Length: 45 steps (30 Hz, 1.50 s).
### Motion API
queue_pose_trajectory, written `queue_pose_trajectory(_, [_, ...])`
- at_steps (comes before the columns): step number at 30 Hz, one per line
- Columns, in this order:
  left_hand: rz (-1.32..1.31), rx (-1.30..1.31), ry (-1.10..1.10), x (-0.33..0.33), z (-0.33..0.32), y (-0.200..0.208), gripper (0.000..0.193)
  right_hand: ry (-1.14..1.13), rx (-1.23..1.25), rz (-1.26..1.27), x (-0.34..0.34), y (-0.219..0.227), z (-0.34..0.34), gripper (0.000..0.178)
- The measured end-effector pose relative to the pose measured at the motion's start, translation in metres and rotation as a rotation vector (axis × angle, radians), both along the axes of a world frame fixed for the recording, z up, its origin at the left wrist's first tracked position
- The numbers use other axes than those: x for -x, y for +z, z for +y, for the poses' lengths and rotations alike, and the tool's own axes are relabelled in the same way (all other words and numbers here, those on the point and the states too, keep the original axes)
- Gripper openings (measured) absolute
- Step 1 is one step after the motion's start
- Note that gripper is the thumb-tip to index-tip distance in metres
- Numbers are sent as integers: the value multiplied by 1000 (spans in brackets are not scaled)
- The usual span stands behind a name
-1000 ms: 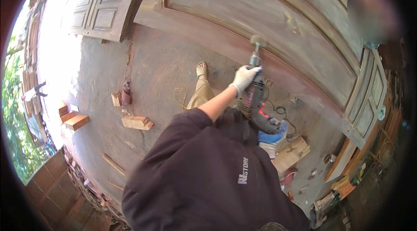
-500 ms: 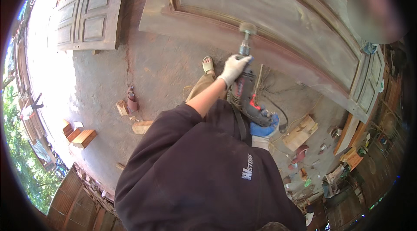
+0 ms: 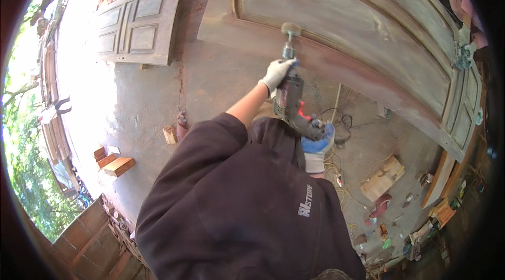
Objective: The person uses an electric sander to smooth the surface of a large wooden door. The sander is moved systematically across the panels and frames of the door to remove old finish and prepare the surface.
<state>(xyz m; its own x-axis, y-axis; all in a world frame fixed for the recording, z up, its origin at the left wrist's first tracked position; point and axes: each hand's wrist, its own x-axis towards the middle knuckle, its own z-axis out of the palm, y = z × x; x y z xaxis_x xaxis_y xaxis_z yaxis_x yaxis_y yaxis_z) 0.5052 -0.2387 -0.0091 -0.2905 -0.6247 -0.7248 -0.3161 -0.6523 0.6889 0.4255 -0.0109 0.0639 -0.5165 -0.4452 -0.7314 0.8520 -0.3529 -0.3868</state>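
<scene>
A dark electric drill [image 3: 294, 98] with a red trigger area is held in both my hands. My left hand [image 3: 277, 75], in a white glove, wraps round its front just behind the metal chuck. At the rear handle, my right hand [image 3: 318, 146] is closed in a white glove with blue coating; its fingers are partly hidden. A round sanding wheel [image 3: 291, 29] sits on the drill's tip, at the moulding along the near edge of a large wooden door panel [image 3: 342, 1]. Whether the wheel presses on the wood I cannot tell.
Another person's gloved hand [image 3: 463, 55] rests at the door's right end. A second panelled door [image 3: 142, 22] lies at the far left. Wooden blocks [image 3: 119, 166], a wood board [image 3: 383, 178] and loose cables [image 3: 336, 167] are on the floor.
Along the door's moulding, the drill and its wheel have moved left, toward the panel's curved corner. Both hands keep their hold. The whole view has shifted, so the doors appear farther right.
</scene>
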Motion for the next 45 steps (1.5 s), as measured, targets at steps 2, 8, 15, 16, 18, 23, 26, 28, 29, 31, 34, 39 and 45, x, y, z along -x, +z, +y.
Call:
queue_pose_trajectory(2, [37,-16,85,-23,-16,-3,41,40,6,-102,-9,-8,-14,18])
queue_pose_trajectory(8, [-5,30,71,-17,-15,0,40,98,163,-95,3,-2,-22,22])
queue_pose_trajectory(15, [94,-39,-53,34,22,5,43,-97,-41,122,7,18,20,25])
queue_pose_trajectory(16, [77,-20,-96,30,20,15,45,-108,-59,123,-1,18,21,25])
queue_pose_trajectory(18, [76,-15,-127,7,8,21,48,-141,-92,127,-24,22,12,24])
queue_pose_trajectory(23, [63,-8,-143,-91,-49,24,47,-111,-11,115,-123,5,-30,19])
queue_pose_trajectory(26, [-33,91,-135,-152,-99,5,44,-113,7,96,-188,6,-90,20])
queue_pose_trajectory(28, [116,-55,-62,-185,-130,-8,46,-159,-10,75,-229,2,-126,21])
queue_pose_trajectory(29, [69,-45,-121,-192,-140,-6,47,-191,-19,65,-242,0,-134,22])
queue_pose_trajectory(31, [27,-33,-175,-198,-151,4,48,-168,18,47,-254,1,-138,23])
queue_pose_trajectory(34, [-13,29,-192,-199,-130,-16,50,-205,-56,143,-249,-4,-121,27])
queue_pose_trajectory(39, [46,-26,-285,-180,-110,-1,49,-259,-76,177,-252,17,-103,27])
queue_pose_trajectory(45, [12,22,-220,-206,-131,0,47,-249,-32,97,-271,14,-132,24])
